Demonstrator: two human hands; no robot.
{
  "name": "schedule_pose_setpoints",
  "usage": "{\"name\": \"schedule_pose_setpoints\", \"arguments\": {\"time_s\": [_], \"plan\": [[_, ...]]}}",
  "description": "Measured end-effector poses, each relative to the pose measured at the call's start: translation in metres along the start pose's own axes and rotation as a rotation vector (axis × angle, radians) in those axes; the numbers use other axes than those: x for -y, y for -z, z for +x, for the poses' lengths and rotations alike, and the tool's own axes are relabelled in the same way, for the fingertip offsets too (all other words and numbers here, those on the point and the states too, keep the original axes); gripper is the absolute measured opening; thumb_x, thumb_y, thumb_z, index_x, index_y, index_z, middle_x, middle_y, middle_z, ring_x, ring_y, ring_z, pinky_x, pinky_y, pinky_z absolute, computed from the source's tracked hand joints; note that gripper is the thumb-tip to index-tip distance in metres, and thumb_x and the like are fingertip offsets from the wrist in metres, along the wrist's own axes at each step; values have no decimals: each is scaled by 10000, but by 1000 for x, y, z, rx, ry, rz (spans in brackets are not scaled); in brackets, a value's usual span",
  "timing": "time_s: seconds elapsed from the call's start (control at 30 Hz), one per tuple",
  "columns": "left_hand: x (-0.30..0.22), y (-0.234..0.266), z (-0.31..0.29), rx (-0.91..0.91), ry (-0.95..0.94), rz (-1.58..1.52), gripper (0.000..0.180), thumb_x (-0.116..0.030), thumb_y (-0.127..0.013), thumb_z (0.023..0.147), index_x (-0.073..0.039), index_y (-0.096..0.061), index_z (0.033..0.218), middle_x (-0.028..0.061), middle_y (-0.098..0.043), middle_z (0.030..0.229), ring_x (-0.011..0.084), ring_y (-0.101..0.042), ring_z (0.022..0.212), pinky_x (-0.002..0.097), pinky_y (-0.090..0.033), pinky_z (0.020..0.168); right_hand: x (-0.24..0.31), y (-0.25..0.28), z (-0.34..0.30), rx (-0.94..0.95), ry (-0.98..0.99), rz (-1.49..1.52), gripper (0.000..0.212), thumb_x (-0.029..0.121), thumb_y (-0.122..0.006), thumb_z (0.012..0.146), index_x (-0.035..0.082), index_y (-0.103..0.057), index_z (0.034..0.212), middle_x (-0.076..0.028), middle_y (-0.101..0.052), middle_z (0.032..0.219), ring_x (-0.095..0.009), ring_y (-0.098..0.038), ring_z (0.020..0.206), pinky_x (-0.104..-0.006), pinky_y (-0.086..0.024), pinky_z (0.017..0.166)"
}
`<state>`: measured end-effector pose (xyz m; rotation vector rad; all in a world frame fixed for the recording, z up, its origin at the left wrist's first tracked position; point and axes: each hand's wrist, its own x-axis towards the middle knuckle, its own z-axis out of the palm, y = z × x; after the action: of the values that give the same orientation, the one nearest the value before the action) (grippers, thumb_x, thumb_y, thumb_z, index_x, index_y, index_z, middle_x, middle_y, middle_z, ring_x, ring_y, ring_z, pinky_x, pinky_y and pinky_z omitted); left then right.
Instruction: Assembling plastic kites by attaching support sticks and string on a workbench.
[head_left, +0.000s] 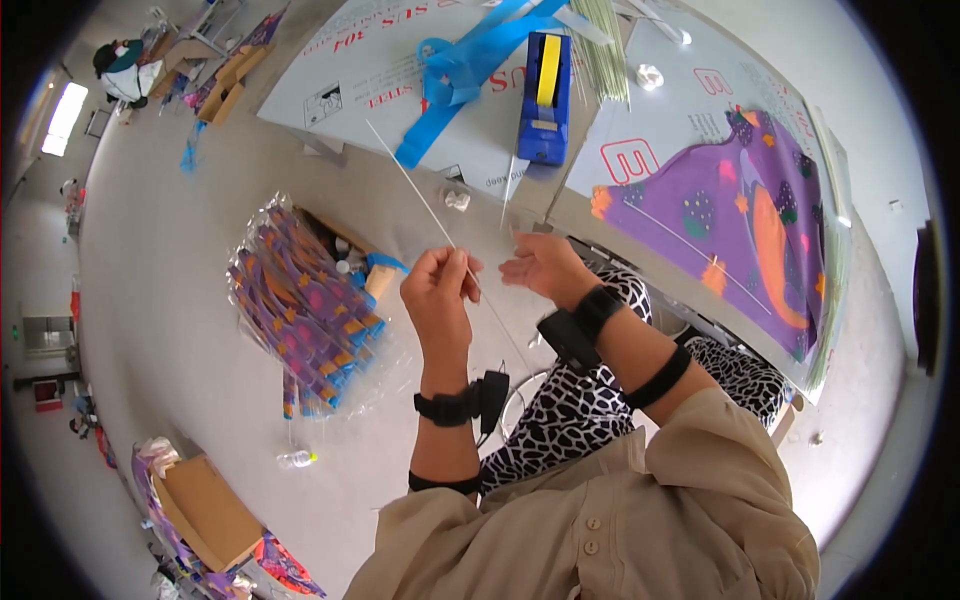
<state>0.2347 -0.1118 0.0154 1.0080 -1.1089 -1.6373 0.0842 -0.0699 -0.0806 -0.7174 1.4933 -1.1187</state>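
Observation:
My left hand [440, 290] pinches a long thin white rod [415, 190] between thumb and fingers. The rod slants from above the table's near edge down past my hand toward my lap. To its right, my right hand [550, 268] has its fingers stretched out and apart, with nothing visible in them. It is close to the left fingers without touching them. On the table [350, 70], beyond my hands, stands a blue tape dispenser [543, 140] with a yellow centre. A purple printed fabric piece [740, 215] lies at the right, with a thin white rod across it.
Blue ribbon [450, 80] and a bundle of pale green rods [603, 50] lie on the table. Plastic-wrapped purple fabric items [300, 300] are heaped at the left over a box. A small bottle [296, 459] and an open cardboard box [210, 510] are on the floor.

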Motion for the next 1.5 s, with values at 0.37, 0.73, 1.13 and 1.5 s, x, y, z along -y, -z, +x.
{"name": "schedule_pose_setpoints", "arguments": {"time_s": [0.37,0.73,1.13,1.5], "plan": [[11,-27,-27,197,144,-152,105,-83,-592,867,20,-613,880,81,-614,735,103,-519,556,211,-422,500,57,5,-125,89,-73,484,146,152,-613,851,16,-655,822,-18,-616,691,-50,-480,607,-185,-362,512],[34,-63,-5,185,22,140,148,-147,-623,851,-14,-610,914,42,-618,770,78,-525,604,207,-406,506,33,42,-200,-130,52,512,71,56,-616,824,-6,-635,794,-24,-596,662,-53,-490,542,-184,-362,472],[14,-112,163,210,157,742,350,-288,-657,811,-91,-632,1098,2,-621,977,144,-530,893,341,-419,725,11,4,-176,-69,-54,653,57,34,-627,813,-19,-645,799,-37,-599,670,-60,-486,566,-181,-373,475],[3,-135,175,239,234,707,131,-184,-714,694,-107,-670,790,-32,-490,685,114,-424,681,322,-354,630,12,1,-149,-110,-60,623,76,33,-606,826,-25,-643,793,-38,-599,668,-60,-482,562,-188,-379,484]]}}
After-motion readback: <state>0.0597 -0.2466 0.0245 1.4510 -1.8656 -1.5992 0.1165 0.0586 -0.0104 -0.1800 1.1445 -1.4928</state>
